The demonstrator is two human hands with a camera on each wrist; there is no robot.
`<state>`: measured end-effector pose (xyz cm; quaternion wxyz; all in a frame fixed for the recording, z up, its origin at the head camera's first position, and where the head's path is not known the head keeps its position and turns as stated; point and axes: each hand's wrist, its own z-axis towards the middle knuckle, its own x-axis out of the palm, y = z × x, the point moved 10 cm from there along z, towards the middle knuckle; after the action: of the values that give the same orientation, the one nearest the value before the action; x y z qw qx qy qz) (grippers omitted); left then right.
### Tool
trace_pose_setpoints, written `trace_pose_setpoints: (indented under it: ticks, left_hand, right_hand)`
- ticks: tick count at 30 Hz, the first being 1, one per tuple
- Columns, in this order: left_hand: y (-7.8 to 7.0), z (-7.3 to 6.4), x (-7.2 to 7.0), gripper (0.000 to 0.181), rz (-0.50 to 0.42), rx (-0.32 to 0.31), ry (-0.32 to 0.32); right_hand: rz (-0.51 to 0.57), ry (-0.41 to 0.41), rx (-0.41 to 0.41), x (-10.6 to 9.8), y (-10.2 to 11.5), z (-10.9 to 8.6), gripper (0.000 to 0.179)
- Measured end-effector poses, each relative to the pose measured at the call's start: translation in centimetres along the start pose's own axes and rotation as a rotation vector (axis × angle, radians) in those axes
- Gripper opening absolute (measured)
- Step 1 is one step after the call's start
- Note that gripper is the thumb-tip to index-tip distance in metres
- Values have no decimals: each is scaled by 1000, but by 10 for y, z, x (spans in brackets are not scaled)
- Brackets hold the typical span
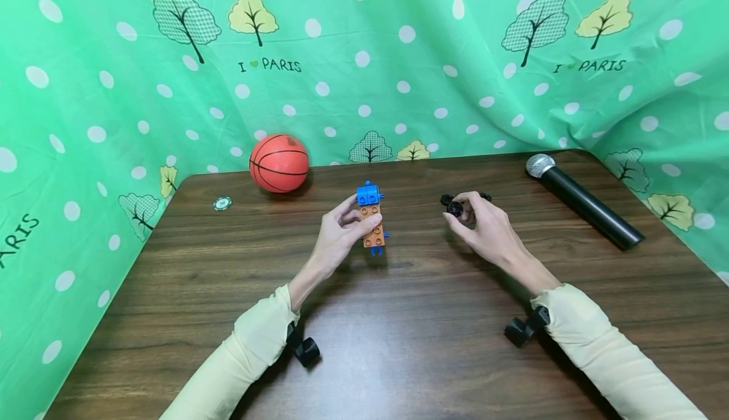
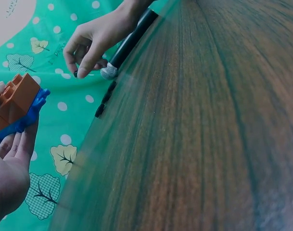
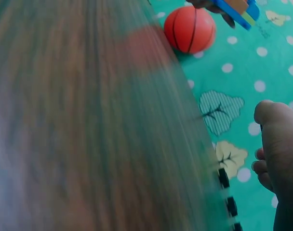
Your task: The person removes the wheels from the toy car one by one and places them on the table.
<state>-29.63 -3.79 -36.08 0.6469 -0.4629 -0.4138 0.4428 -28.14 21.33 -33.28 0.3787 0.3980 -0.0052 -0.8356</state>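
My left hand grips a toy brick car body above the table, thumb on top and fingers beneath. It has studded orange bricks, a blue block at its far end and a blue base, visible in the left wrist view. Over to the right, my right hand pinches a small black wheel between thumb and fingertips. Other black wheels stand on the table just behind that hand; the left wrist view shows them in a row.
A small red basketball sits at the back left, with a poker chip to its left. On the right lies a black microphone with a silver head. A green patterned cloth hangs behind the brown wooden table.
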Motion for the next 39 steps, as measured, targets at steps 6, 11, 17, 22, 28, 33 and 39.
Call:
trace_pose_setpoints:
  ticks: [6,11,17,22,28,33,39]
  left_hand:
    - [0,0,0,57,0,0,0]
    - [0,1,-1,56,7,-4,-10]
    - [0,2,-2,56,9,2,-12]
    - [0,2,-2,56,6,2,-7]
    - [2,1,-3,57,4,-1,-9]
    - [2,1,-4,63,18,-13,-14]
    - [3,0,-6,69,44,-30,-24]
  right_hand:
    - [-33,4,66,-8,-19,-3,32]
    - [-53,6,109,-17,-34,-5,30]
    - [-69,-7,147,-27,-53,-8,28]
    - [-77,-14,171,-32,-66,-12,28]
    - [-96,1,236,-37,-82,-15,26]
    - [-109,40,297,-37,-96,-16,27]
    - [-138,70,354,-35,-112,-17,29]
